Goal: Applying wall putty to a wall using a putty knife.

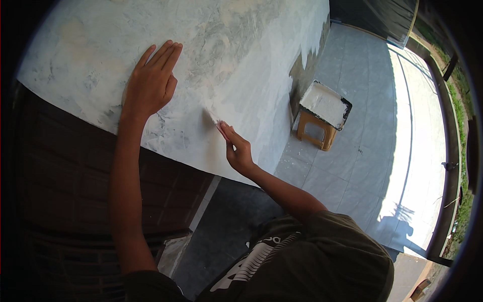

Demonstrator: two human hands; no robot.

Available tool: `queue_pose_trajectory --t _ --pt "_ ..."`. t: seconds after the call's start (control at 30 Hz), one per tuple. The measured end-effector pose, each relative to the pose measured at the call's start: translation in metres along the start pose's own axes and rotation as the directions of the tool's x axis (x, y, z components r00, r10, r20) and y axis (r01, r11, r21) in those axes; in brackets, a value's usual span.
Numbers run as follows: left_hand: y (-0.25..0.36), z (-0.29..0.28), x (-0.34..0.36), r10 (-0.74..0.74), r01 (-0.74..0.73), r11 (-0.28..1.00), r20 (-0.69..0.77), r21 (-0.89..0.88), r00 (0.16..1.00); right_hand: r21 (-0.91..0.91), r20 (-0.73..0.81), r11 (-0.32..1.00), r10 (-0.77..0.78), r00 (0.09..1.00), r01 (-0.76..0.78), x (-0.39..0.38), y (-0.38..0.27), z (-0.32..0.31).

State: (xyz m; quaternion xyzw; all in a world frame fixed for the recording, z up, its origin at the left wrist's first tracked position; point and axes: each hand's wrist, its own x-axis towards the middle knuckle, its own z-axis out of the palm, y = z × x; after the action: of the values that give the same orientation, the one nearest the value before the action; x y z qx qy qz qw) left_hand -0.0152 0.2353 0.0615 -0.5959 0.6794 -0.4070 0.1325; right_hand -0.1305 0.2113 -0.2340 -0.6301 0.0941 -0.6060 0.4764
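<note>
My left hand (152, 83) lies flat against the wall (241, 100), its fingers stretched out and nothing held. Patchy white and grey covers this wall, with rough streaks in it. Lower and to the right, my right hand (238, 149) grips what looks like a small paintbrush (220, 129) with a reddish handle. Its white-coated head meets the wall, blurred. Right of the wall, a black-rimmed tray (324, 105) with white paint-like stuff in it rests on a tan plastic stool (317, 132).
Grey tiles (347, 166) make up the floor, with white specks near the stool. A dark panelled door (75, 171) adjoins the wall at left. Dark sheeting (375, 17) hangs at the top right. A low ledge (448, 211) edges the sunlit floor at far right.
</note>
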Motion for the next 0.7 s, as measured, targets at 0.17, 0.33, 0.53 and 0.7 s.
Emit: queue_pose_trajectory --t 0.17,0.33,0.53,0.7 --pt "-0.001 0.003 -0.001 0.004 -0.003 0.999 -0.026 0.049 1.0 -0.042 -0.236 0.997 0.049 0.971 -0.061 0.069 0.023 -0.016" --pt "0.0 0.001 -0.004 -0.005 0.005 0.999 0.013 0.034 1.0 -0.013 -0.28 0.959 0.269 0.921 -0.284 0.128 0.025 -0.03" --pt "0.007 0.007 0.001 0.012 -0.011 1.0 -0.032 0.025 0.999 0.014 -0.305 0.991 0.132 0.943 -0.134 0.149 0.055 0.001" --pt "0.016 0.014 -0.005 -0.018 0.016 0.998 -0.035 -0.058 0.999 -0.13 -0.182 0.986 -0.125 0.975 0.102 0.092 0.016 0.03"
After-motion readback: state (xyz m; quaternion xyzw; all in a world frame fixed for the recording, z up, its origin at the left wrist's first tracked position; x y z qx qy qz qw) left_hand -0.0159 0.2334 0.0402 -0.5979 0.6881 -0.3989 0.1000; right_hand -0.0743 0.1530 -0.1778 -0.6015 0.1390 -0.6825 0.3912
